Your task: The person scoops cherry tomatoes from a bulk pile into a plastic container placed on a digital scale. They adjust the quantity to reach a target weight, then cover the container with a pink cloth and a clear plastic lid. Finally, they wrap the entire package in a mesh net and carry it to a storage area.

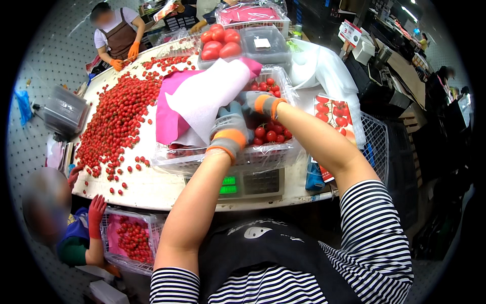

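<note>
A plastic basket [262, 154] lined with clear film stands before me on a scale [262, 183] with a lit green display. Cherry tomatoes [271, 135] fill its right part, and a sheet of pink and white paper [205, 85] is folded up over its left part. My left hand [229, 127], in a grey glove with an orange cuff, lies at the paper's right edge over the tomatoes. Beyond it my right hand [260, 102], gloved alike, reaches down into the basket from the right. The fingertips of both are partly hidden, so what they hold cannot be told.
Loose cherry tomatoes [114, 114] cover the table's left side. Large tomatoes [220, 43] and a lidded clear box [264, 41] stand behind the basket; white plastic bags [326, 68] and a printed card [334, 117] lie right. Co-workers are at the far left and near left, beside another basket [153, 231].
</note>
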### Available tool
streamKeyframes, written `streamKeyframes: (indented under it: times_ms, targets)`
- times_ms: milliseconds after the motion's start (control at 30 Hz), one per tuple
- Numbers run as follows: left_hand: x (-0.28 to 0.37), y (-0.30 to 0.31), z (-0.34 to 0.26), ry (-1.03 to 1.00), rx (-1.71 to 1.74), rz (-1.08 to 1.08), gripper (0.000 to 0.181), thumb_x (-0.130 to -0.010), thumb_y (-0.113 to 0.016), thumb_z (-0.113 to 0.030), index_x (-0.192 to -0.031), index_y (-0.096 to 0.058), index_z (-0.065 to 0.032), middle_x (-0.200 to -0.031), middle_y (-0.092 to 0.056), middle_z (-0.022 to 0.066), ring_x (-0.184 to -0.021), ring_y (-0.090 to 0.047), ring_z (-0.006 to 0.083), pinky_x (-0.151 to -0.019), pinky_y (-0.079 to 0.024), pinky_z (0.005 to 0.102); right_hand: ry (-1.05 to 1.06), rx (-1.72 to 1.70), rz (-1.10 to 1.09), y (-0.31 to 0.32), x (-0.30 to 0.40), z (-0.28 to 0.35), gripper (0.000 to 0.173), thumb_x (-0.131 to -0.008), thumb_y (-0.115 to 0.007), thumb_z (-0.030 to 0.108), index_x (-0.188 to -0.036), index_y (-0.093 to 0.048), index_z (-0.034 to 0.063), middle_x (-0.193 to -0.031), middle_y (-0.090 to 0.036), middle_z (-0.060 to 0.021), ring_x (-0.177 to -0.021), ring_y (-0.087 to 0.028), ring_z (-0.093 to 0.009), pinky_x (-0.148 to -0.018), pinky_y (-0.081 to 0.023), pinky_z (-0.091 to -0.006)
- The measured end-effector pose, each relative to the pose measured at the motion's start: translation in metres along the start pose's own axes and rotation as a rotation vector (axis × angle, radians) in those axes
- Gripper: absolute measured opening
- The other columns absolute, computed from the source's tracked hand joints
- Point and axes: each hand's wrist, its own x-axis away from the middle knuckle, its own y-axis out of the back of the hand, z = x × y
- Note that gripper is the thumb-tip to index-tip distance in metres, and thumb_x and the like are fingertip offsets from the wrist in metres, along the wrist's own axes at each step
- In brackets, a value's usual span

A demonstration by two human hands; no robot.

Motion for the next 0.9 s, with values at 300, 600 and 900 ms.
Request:
streamKeyframes:
  times_ms: [300, 600, 900]
  targets:
    - [-0.002, 0.0, -0.001, 0.027, 0.045, -0.023, 0.09, -0.055, -0.08, -0.025, -0.131, -0.033, -0.015, -0.124, -0.041, 0.0244, -0.116, -0.043, 0.0418, -0.097, -0.039, 0.0427, -0.024, -0.808, 0.336, 0.005, 0.027, 0.006, 0.036, -0.079, -0.064, 0.016, -0.112, -0.055, 0.0068, -0.106, -0.058, -0.0029, -0.097, -0.052, -0.014, -0.085, -0.042, -0.0279]
    - [-0.009, 0.015, -0.025, 0.05, 0.312, -0.043, 0.079, -0.054, -0.073, -0.015, -0.128, -0.043, -0.0132, -0.119, -0.044, 0.0244, -0.107, -0.051, 0.0428, -0.089, -0.046, 0.0409, 0.049, -1.294, 0.146, 0.004, 0.042, -0.005, 0.024, -0.077, -0.062, 0.02, -0.097, -0.064, 0.0069, -0.09, -0.063, -0.0022, -0.086, -0.056, -0.012, -0.078, -0.044, -0.0263]
    - [-0.052, 0.034, -0.056, -0.115, 0.443, -0.084, 0.069, -0.059, -0.077, -0.017, -0.122, -0.047, -0.0159, -0.12, -0.048, 0.0226, -0.11, -0.051, 0.0403, -0.091, -0.045, 0.0403, 0.023, -1.183, -0.074, 0.071, 0.075, 0.015, 0.03, -0.08, -0.064, 0.019, -0.106, -0.059, 0.0065, -0.102, -0.062, -0.0072, -0.09, -0.062, -0.019, -0.079, -0.052, -0.0346]
